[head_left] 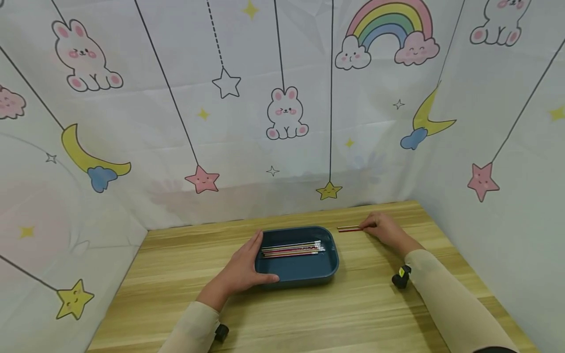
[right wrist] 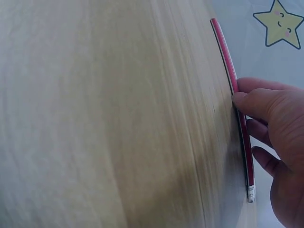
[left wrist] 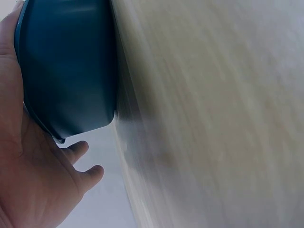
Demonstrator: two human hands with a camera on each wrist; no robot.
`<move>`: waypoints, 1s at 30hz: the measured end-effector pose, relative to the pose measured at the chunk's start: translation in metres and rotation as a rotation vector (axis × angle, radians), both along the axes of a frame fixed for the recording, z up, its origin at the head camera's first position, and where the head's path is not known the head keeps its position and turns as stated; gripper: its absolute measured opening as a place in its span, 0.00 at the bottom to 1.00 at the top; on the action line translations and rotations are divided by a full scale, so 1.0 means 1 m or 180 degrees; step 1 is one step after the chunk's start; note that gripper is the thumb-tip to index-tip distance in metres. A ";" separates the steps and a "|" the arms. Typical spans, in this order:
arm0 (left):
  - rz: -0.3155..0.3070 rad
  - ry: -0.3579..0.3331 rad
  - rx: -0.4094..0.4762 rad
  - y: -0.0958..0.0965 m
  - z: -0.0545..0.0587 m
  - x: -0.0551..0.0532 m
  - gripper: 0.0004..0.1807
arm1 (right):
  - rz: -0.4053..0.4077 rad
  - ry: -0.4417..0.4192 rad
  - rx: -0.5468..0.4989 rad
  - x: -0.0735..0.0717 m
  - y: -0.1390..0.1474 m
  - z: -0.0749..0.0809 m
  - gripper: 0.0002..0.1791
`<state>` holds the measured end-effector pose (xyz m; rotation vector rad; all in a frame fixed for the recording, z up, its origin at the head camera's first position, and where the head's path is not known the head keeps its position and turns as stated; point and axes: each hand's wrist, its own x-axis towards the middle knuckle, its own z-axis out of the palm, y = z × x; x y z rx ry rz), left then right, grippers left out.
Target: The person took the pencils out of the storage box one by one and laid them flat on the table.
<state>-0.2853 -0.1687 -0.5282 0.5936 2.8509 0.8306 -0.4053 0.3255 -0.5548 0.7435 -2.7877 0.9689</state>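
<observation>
At the left end of a dark blue tray (head_left: 295, 272), my left hand (head_left: 240, 267) grips the corner, thumb over the near rim and fingers along the left side. Several pencils (head_left: 291, 250) lie side by side in the tray, their erasers pointing right. To the right of the tray, my right hand (head_left: 384, 230) reaches to the back of the table and pinches a red and black striped pencil (right wrist: 228, 61) between thumb and fingertips. A gold-coloured pencil (head_left: 346, 227) lies right alongside it in the head view. The right fingers partly cover both.
The wood-grain table (head_left: 309, 314) meets a white printed cloth (head_left: 247, 147) along its back edge, close behind the right hand. More cloth hangs at both sides. A small black camera (head_left: 400, 277) sits at the right wrist, another camera (head_left: 221, 333) at the left.
</observation>
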 end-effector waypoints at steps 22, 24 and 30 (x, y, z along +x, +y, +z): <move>-0.0006 0.0008 0.0031 0.000 -0.001 -0.001 0.76 | -0.0111 0.0126 -0.0202 0.018 -0.020 0.016 0.06; -0.0006 0.0015 0.0016 0.000 -0.001 -0.001 0.76 | -0.0077 0.0031 -0.0265 0.023 -0.028 0.022 0.06; -0.0008 0.0001 -0.0006 -0.001 -0.002 -0.002 0.77 | 0.0059 -0.0354 -0.0533 0.037 -0.058 0.044 0.10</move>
